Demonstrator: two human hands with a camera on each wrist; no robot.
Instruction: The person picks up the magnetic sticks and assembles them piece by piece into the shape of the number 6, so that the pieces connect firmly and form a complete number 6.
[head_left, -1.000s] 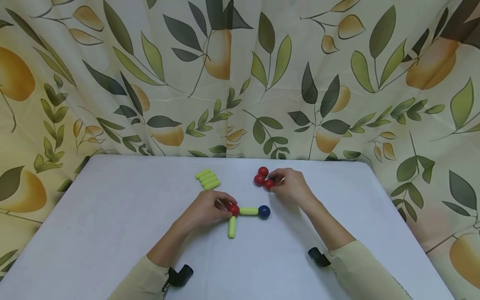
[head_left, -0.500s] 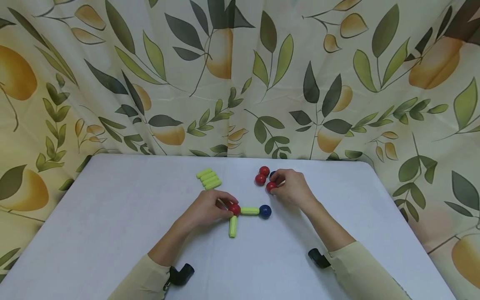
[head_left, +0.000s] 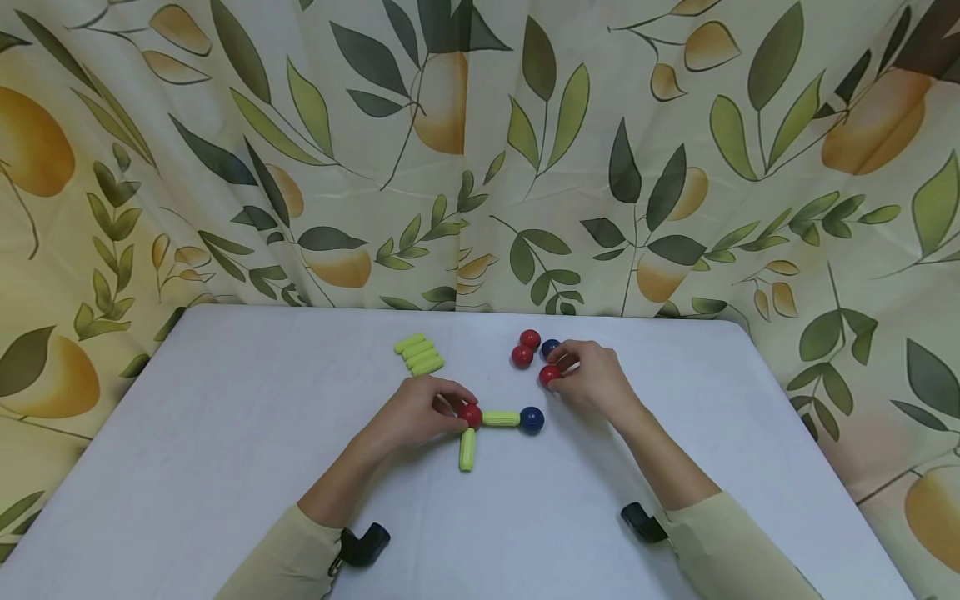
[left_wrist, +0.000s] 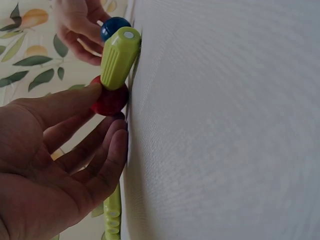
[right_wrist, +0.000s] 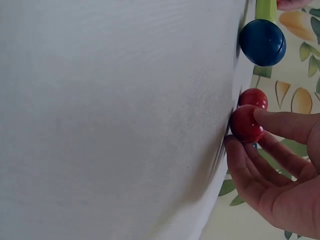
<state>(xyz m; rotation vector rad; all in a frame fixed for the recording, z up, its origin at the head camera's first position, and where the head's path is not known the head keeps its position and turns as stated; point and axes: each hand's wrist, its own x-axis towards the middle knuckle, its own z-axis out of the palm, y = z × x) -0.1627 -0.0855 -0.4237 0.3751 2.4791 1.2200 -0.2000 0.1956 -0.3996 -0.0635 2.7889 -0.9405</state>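
Observation:
My left hand [head_left: 420, 414] pinches a red ball [head_left: 471, 416] between thumb and fingers. From that ball one ribbed lime-green rod [head_left: 501, 418] runs right to a blue ball [head_left: 532, 419]. A second green rod [head_left: 467, 450] points from it toward me, its near end bare with a pale round tip in the left wrist view. Farther back, my right hand [head_left: 596, 377] pinches another red ball [right_wrist: 247, 123] between thumb and fingertips, low over the table. Just behind those fingers sits a second blue ball [head_left: 550, 348], partly covered by them.
Two more red balls [head_left: 522, 357] lie left of my right hand. Several green rods [head_left: 420, 354] are lined up side by side beyond my left hand. The white-covered table [head_left: 225, 433] ends at the back against a leaf-and-fruit patterned curtain [head_left: 337, 167].
My right hand has drawn its red ball slightly right and toward me, away from the other red balls, uncovering the second blue ball. My left hand keeps its hold on the joined piece.

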